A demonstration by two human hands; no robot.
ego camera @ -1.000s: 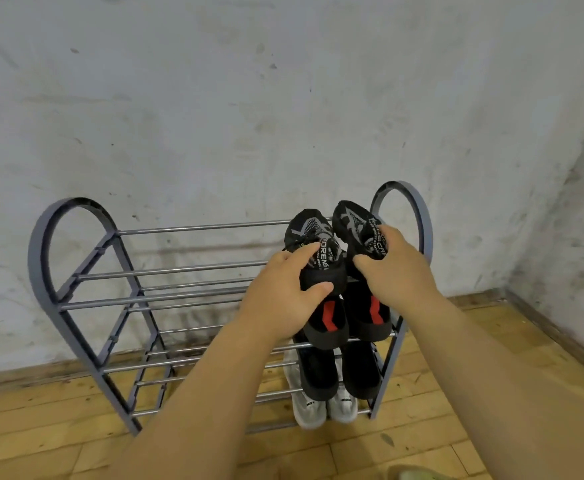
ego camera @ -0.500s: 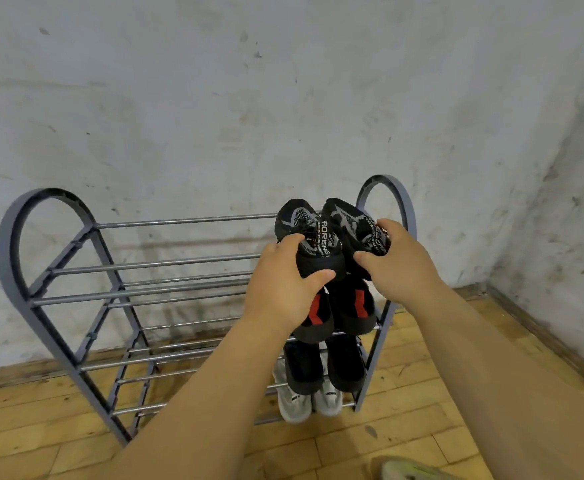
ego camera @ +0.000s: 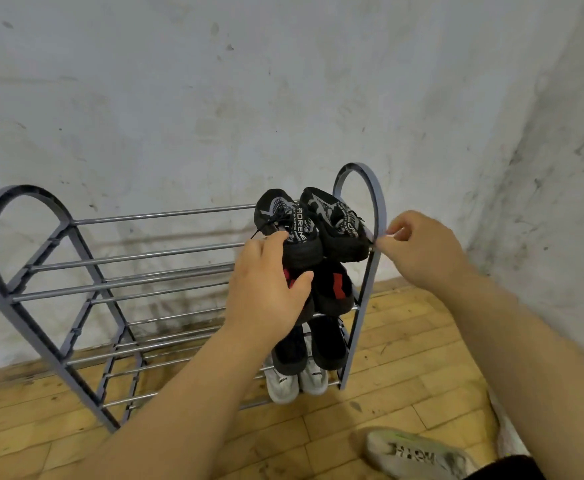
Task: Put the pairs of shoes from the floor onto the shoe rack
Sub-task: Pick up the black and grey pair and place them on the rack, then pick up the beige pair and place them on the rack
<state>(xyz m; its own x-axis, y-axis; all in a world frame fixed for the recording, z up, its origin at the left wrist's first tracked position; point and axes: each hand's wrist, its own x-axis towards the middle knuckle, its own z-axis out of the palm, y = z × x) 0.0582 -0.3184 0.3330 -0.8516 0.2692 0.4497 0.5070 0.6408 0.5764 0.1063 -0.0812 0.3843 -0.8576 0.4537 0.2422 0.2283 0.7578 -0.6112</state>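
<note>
Foreground, 5 o'clock: a grey sneaker (ego camera: pixel 418 453) on the wooden floor (ego camera: pixel 405 358). Centre: the left hand (ego camera: pixel 266 292) grips the heel of the left patterned black shoe (ego camera: pixel 283 216), fingers curled over it. At its 2 o'clock, the right hand (ego camera: pixel 422 247) holds nothing, with fingers loosely curled and index tip at the shoe rack (ego camera: pixel 377 199). That shoe and the right patterned black shoe (ego camera: pixel 335 226) sit on the top tier, toes toward the wall (ego camera: pixel 283 98). The 3 tiers below hold more shoes, at 6 o'clock — a black-and-red pair (ego camera: pixel 332 289), a black pair (ego camera: pixel 327 344), a white pair (ego camera: pixel 295 381).
</note>
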